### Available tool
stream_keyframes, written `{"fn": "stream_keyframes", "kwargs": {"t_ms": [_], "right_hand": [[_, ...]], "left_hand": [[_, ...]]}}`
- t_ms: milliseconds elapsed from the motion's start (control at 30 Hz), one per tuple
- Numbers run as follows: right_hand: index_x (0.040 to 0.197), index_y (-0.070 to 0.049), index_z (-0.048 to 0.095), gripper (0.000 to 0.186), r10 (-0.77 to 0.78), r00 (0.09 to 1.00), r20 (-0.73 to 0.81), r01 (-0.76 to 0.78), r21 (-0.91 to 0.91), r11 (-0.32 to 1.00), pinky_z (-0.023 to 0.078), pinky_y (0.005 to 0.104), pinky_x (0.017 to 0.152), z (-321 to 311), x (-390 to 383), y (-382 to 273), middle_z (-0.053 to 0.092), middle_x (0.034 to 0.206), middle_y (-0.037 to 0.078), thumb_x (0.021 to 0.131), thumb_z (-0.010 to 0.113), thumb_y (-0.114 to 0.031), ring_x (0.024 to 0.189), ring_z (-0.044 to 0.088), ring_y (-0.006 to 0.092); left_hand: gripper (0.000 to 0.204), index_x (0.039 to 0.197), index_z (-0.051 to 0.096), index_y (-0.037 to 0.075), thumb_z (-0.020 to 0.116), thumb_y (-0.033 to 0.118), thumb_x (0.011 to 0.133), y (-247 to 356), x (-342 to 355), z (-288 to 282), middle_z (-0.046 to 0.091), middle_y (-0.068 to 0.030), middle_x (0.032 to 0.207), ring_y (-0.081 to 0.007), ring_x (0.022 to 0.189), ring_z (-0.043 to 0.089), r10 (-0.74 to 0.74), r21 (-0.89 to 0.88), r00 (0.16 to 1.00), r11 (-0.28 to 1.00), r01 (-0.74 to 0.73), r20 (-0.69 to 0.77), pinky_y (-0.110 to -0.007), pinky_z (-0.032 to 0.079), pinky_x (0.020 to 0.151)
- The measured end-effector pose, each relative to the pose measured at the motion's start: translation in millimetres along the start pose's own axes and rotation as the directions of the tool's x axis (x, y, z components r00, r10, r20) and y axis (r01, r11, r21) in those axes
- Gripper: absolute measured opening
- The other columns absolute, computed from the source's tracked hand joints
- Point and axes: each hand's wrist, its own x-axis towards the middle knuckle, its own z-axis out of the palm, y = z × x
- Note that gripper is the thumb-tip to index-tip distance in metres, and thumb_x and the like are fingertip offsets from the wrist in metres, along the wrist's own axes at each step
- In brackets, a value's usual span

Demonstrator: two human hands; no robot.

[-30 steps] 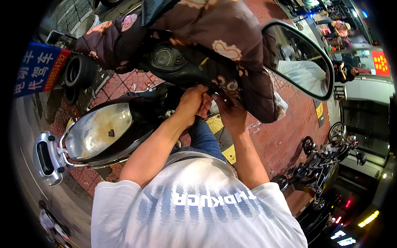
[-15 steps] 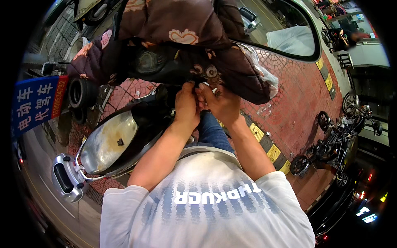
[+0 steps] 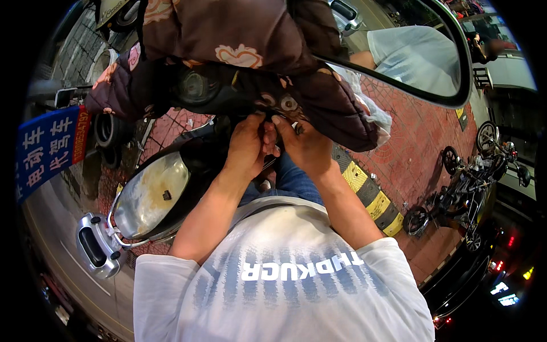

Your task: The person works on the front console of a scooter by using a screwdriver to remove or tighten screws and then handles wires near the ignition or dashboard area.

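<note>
Both hands meet just below the front panel of an electric scooter, under a brown quilted wind cover [image 3: 228,34] with pink heart patterns. My left hand [image 3: 248,142] is closed, thumb and fingers bent together at the panel's lower edge. Close against it, my right hand [image 3: 307,145] pinches with thumb and fingertips at the same spot. Whatever they grip is too small and too hidden to name. Left of my legs is the scooter's seat [image 3: 154,196], silver with brown stains, with a small black piece [image 3: 166,195] lying on it.
A rear-view mirror [image 3: 416,68] juts out at upper right. Clear plastic [image 3: 379,122] hangs from the cover's right end. A blue and red sign [image 3: 54,151] and stacked tyres [image 3: 107,134] stand left. Yellow-black kerb ramps [image 3: 370,194] and parked bikes [image 3: 456,194] lie right.
My left hand has shifted slightly left and down. A small white bit seen by my right fingertips is now out of sight. The mirror appears larger and farther right as the view shifts.
</note>
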Motion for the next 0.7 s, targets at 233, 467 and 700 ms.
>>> {"fn": "stream_keyframes", "kwargs": {"t_ms": [233, 467, 700], "right_hand": [[0.101, -0.005, 0.076, 0.020, 0.045, 0.998, 0.048, -0.046, 0.021, 0.999, 0.055, 0.0336, 0.074, -2, 3, -5, 0.076, 0.091, 0.008, 0.089, 0.080, -0.021, 0.080, 0.071, 0.0213], [0.107, -0.004, 0.074, 0.026, 0.092, 0.994, 0.061, -0.096, 0.070, 0.993, 0.055, 0.0336, 0.074, -6, 4, -1, 0.076, 0.095, 0.008, 0.087, 0.082, -0.019, 0.083, 0.071, 0.0211], [0.114, -0.002, 0.072, 0.030, -0.017, 0.999, 0.030, 0.010, 0.226, 0.974, 0.056, 0.0339, 0.081, -4, 14, -8, 0.076, 0.107, 0.007, 0.087, 0.081, -0.009, 0.093, 0.072, 0.0198]], "left_hand": [[0.035, 0.083, 0.063, 0.004, 0.053, 0.029, 0.105, 2, 8, -16, 0.054, -0.0029, 0.063, -0.0139, 0.047, 0.047, 0.014, -0.016, 0.986, 1.000, -0.011, 0.163, -0.036, 0.053, 0.052], [0.041, 0.106, 0.070, -0.004, 0.051, 0.032, 0.109, -21, 30, -44, 0.072, -0.0162, 0.095, -0.0273, 0.083, 0.071, 0.196, -0.255, 0.836, 0.964, -0.070, 0.512, -0.043, 0.060, 0.072], [0.037, 0.114, 0.066, 0.003, 0.051, 0.037, 0.110, -46, 45, -46, 0.068, -0.0064, 0.097, -0.0209, 0.090, 0.067, 0.309, -0.198, 0.875, 0.948, -0.251, 0.372, -0.043, 0.058, 0.086]]}}
